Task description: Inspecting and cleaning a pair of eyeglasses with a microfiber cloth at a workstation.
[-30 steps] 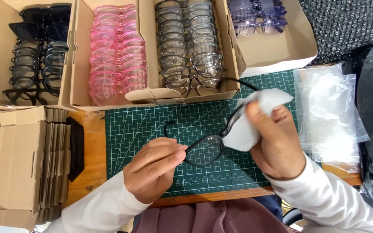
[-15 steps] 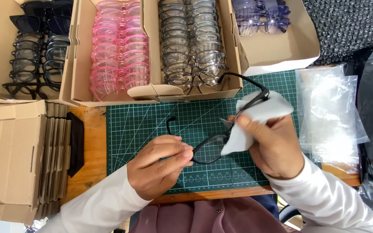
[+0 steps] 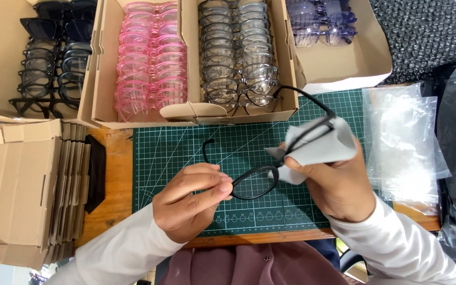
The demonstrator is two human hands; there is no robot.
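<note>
Over the green cutting mat [image 3: 186, 153], the left hand [image 3: 188, 203] is pinching the near rim of a pair of black-framed glasses [image 3: 257, 179] between thumb and fingertips, while the right hand [image 3: 339, 184] is clasping a grey cleaning cloth [image 3: 320, 145] around the far lens and temple. Compared with 1 second ago, the glasses are sitting a little higher above the mat and tilted more steeply, with 1 temple arm now reaching up toward the box edge, and the cloth is wrapping further round the frame; I judge the wiping is moving from the lens toward the arm. Just beyond the mat, a cardboard box [image 3: 191, 113] is holding 1 row of pink glasses [image 3: 151, 58] and 1 row of grey-clear glasses [image 3: 236, 53]. Left of the mat, flattened cartons [image 3: 17, 190] are stacked, with black glasses [image 3: 43, 68] in another box above them. Right of the mat, clear plastic sleeves [image 3: 402, 142] are lying in a loose pile, and a box of lilac-tinted glasses [image 3: 320, 21] is standing beyond.
</note>
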